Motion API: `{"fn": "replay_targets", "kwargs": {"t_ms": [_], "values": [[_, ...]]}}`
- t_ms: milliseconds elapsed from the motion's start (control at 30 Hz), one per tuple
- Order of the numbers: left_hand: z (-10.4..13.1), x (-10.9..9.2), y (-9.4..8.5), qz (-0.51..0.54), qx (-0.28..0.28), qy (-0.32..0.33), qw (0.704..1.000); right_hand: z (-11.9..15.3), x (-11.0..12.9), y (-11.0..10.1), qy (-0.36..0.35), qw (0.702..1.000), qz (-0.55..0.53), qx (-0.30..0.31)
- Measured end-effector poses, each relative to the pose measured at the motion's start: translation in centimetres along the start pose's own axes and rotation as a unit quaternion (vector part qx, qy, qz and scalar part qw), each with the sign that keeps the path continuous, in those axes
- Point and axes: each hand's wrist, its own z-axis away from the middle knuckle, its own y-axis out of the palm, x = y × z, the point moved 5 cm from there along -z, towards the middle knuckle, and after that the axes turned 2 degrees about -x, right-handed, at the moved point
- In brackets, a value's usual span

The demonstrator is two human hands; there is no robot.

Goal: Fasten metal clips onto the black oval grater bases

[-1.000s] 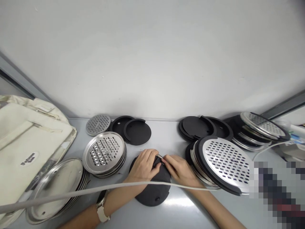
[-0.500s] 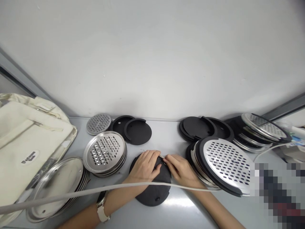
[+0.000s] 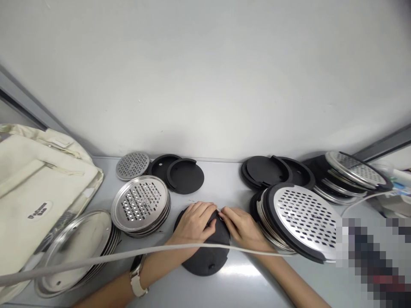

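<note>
Lying at lower left of the frame, plain metal plates are stacked near a pile of perforated discs at left centre. At lower centre, the left hand rests with curled fingers on the upper part of a black disc (whether they grip it cannot be told), while the right hand pinches a small metal piece near the disc's edge; a stack of black-rimmed perforated plates stands at right centre.

Free lane from the person's hands back to the wall, between left-rear black trays and right-rear black trays. Steel grater stack blocks left; black-rimmed grater stack blocks right. White cable crosses before both forearms.
</note>
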Motion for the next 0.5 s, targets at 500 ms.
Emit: {"fn": "replay_targets", "kwargs": {"t_ms": [500], "values": [[0.27, 0.71, 0.61, 0.012, -0.024, 0.028, 0.999, 0.07, 0.24, 0.41, -0.009, 1.0, -0.013, -0.011]]}}
